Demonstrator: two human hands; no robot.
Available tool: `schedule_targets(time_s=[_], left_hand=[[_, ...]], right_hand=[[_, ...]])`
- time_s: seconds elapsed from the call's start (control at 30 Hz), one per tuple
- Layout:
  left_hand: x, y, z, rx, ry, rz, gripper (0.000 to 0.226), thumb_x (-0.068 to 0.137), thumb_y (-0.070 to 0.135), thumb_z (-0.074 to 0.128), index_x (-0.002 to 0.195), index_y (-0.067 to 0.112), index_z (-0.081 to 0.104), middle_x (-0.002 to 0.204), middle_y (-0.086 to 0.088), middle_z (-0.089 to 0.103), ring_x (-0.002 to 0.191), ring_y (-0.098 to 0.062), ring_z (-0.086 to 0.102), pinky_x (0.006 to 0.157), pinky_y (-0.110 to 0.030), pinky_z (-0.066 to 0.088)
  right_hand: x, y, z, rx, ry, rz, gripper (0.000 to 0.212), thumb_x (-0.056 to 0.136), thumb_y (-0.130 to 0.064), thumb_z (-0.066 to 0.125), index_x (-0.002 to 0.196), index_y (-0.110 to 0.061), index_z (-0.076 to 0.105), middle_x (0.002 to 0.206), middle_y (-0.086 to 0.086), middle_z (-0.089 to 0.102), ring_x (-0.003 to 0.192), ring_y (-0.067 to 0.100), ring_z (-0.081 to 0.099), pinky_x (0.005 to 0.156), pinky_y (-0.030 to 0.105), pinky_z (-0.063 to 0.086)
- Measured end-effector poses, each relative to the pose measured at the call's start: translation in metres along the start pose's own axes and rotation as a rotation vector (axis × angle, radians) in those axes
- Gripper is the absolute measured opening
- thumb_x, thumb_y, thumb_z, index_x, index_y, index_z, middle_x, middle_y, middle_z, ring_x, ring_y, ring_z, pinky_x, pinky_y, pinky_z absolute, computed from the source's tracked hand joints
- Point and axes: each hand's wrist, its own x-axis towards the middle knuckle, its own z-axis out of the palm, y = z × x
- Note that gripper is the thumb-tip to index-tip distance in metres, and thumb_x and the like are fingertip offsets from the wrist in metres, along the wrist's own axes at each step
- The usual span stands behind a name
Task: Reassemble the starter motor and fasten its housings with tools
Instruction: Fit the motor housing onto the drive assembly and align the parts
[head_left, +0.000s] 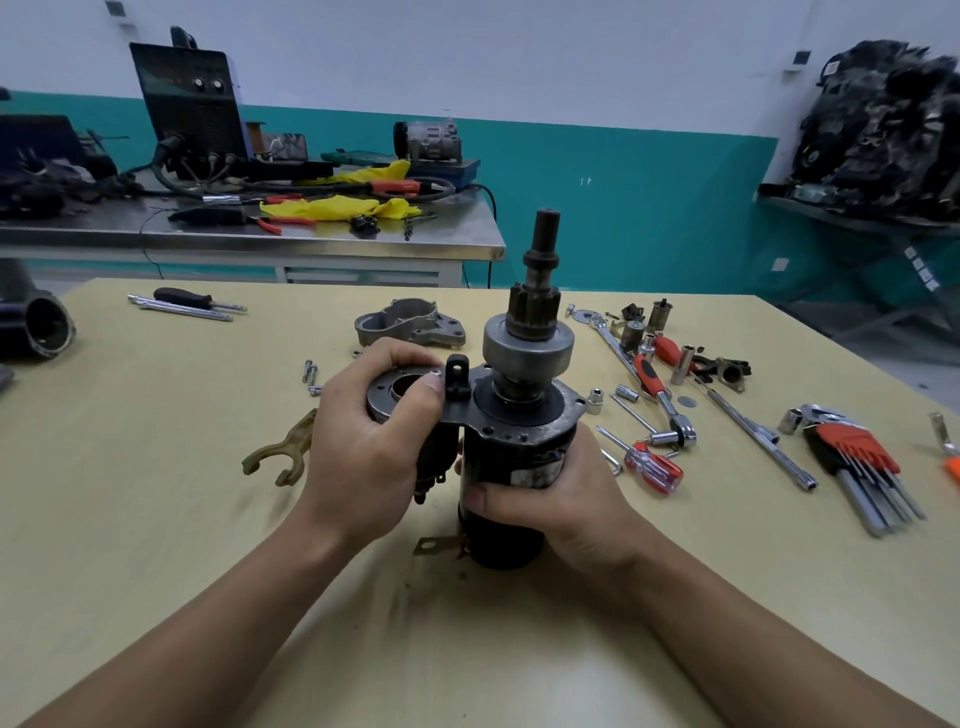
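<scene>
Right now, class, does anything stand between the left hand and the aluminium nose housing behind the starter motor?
Nothing visible does: the nose housing lies just beyond the left hand, which grips the starter motor.

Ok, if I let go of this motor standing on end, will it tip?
Likely yes: the motor stands on a narrow end, with its shaft high and the solenoid hanging off the left, so it may tip that way. Being metal, it is probably heavy; the round body could roll once down.

Starter motor (519, 441) upright on table (156, 493); fork lever (280, 452) left, housing (410, 325) behind, hex keys (862, 462) right.
</scene>
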Motion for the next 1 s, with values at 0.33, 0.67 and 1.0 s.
schedule_targets(time_s=[0.33,0.67,1.0], left_hand=[[0.001,-0.003,-0.003,0.023,-0.029,0.035,0.018,0.079,0.039,0.053,0.088,0.026,0.062,0.072,0.017,0.064,0.064,-0.003,0.058,0.054,-0.015,0.045],[0.004,-0.004,-0.005,-0.010,-0.081,0.031,0.020,0.079,0.037,0.054,0.088,0.021,0.063,0.075,0.014,0.065,0.065,-0.005,0.060,0.054,-0.015,0.046],[0.002,0.005,0.006,0.035,-0.022,0.031,0.013,0.077,0.039,0.054,0.080,0.032,0.064,0.072,0.015,0.068,0.067,0.000,0.064,0.057,-0.009,0.045]], right_hand=[[0.002,-0.001,-0.001,0.010,-0.038,0.027,0.045,0.065,-0.004,0.080,0.099,-0.033,0.072,0.091,-0.007,0.072,0.088,0.011,0.068,0.078,0.024,0.054],[0.002,0.001,-0.001,0.008,-0.033,0.038,0.040,0.061,-0.018,0.081,0.097,-0.034,0.073,0.089,-0.007,0.072,0.086,0.012,0.067,0.077,0.026,0.053],[-0.003,0.002,-0.001,-0.016,0.069,-0.003,0.038,0.067,0.006,0.075,0.096,-0.018,0.071,0.086,-0.005,0.073,0.083,0.012,0.069,0.075,0.023,0.055]])
